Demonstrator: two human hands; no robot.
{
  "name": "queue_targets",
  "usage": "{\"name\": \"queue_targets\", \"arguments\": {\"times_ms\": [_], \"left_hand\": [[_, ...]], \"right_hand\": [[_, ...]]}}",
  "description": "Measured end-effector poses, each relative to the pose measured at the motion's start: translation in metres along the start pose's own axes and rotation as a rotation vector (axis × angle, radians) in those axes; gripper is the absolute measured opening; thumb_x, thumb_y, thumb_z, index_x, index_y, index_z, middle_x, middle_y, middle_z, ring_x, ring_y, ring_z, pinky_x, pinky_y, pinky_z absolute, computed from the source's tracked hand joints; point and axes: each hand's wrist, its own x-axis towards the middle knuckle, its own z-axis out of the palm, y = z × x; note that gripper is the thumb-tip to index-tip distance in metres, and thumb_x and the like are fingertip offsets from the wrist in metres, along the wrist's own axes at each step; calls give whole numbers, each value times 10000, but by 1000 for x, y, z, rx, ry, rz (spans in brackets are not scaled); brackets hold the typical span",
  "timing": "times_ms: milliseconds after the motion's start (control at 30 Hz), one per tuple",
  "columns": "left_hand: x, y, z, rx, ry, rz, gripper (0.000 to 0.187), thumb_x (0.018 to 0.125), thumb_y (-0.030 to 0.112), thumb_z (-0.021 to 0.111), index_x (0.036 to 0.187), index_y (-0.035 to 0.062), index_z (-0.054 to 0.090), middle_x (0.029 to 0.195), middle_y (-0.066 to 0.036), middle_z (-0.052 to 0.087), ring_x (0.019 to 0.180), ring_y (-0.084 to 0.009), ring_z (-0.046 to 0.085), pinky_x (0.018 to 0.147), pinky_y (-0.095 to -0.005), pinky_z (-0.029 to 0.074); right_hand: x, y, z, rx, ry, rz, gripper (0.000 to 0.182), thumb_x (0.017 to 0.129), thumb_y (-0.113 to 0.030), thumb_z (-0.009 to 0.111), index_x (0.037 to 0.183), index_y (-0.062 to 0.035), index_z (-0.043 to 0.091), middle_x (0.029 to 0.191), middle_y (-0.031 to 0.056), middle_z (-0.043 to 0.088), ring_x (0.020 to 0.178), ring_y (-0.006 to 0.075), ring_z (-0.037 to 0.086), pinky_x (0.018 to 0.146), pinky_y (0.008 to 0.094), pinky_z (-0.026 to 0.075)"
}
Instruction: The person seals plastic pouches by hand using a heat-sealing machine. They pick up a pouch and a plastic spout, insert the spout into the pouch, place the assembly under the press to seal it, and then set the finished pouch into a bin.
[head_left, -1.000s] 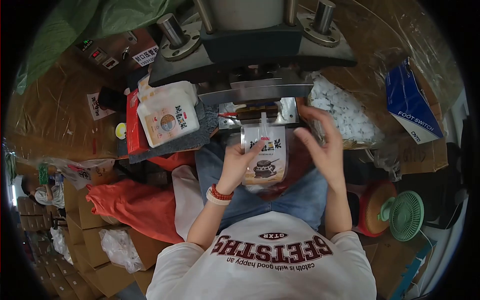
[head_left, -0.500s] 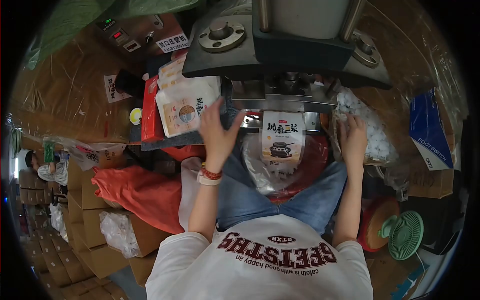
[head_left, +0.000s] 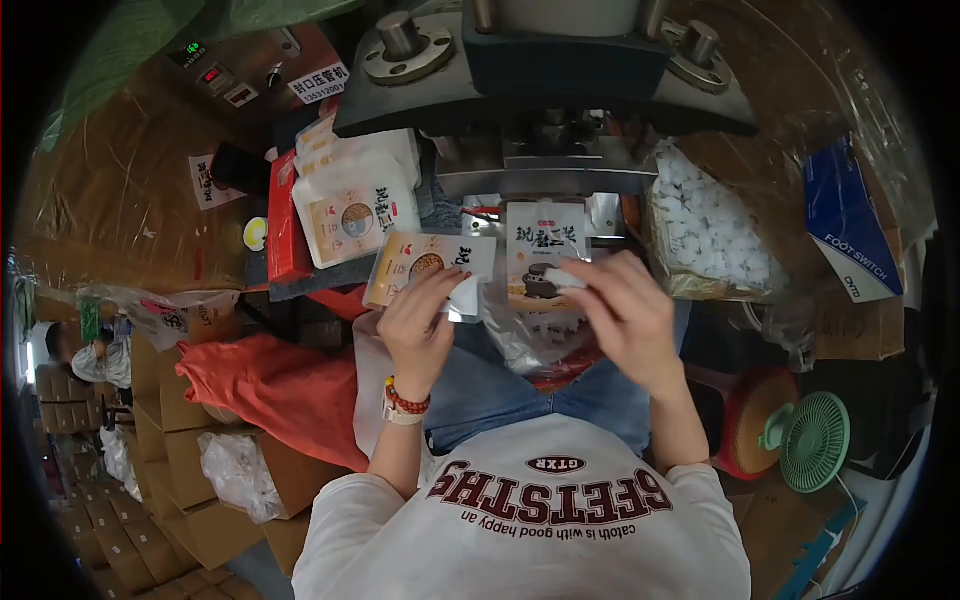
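My left hand (head_left: 420, 322) grips a flat printed pouch (head_left: 428, 263) by its lower edge, held level just left of the press. My right hand (head_left: 625, 315) pinches a small white plastic cap (head_left: 566, 277) between its fingertips, in front of a second printed pouch (head_left: 543, 243) that hangs upright under the metal press head (head_left: 545, 160). A stack of the same pouches (head_left: 352, 208) lies on the grey ledge to the left. A clear bag of white caps (head_left: 708, 225) sits to the right of the press.
A red box (head_left: 283, 215) stands beside the pouch stack. A blue "FOOT SWITCH" carton (head_left: 850, 235) lies far right, a green fan (head_left: 812, 440) lower right. An orange sack (head_left: 275, 395) and cardboard boxes (head_left: 190, 480) fill the left floor, where another person (head_left: 80, 350) sits.
My left hand went to the stack and came back holding a pouch. My right hand left the bag of caps and returned to the middle with a white cap.
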Motion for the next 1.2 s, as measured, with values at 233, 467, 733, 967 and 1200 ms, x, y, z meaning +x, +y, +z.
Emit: {"name": "queue_targets", "arguments": {"times_ms": [233, 467, 733, 967, 1200], "left_hand": [[18, 43, -13, -176, -116, 183, 347, 655, -69, 608, 980, 24, 688, 973, -85, 699, 873, -236, 680, 707, -308, 532], [12, 18, 72, -818, -455, -731, 187, 894, 164, 670, 916, -19, 700, 772, -51, 696, 645, -48, 598, 574, -216, 479], [49, -2, 98, -1294, -287, -960, 228, 876, 182, 693, 930, -39, 674, 883, -92, 702, 735, -114, 666, 661, -230, 525], [56, -32, 57, -203, -71, -518, 475, 840, 365, 704, 1161, 33, 593, 1103, -121, 638, 1039, -212, 590, 908, -382, 412], [-13, -77, -3, 523, -276, -43, 598, 796, 287, 700, 1337, 123, 504, 1339, -75, 539, 1278, -275, 468, 1077, -517, 270]], "right_hand": [[4, -11, -11, 73, -153, -172, 336, 754, -91, 712, 1078, -25, 649, 936, 101, 587, 825, 260, 554, 736, 346, 449], [-4, 21, -19, 7, 83, 283, 377, 836, -119, 662, 1191, -17, 589, 1096, 149, 608, 1049, 285, 566, 913, 339, 432], [-22, 109, -29, -787, 19, 524, 221, 847, -82, 613, 1040, 20, 642, 982, 165, 642, 932, 335, 593, 797, 407, 471], [-27, 128, -30, -494, 64, 548, 236, 845, -57, 603, 1056, 47, 623, 967, 218, 629, 922, 387, 586, 798, 425, 477], [-13, 86, -32, 27, 363, 573, 227, 912, -84, 594, 1101, 40, 615, 914, 140, 652, 826, 213, 625, 735, 298, 490]]}}
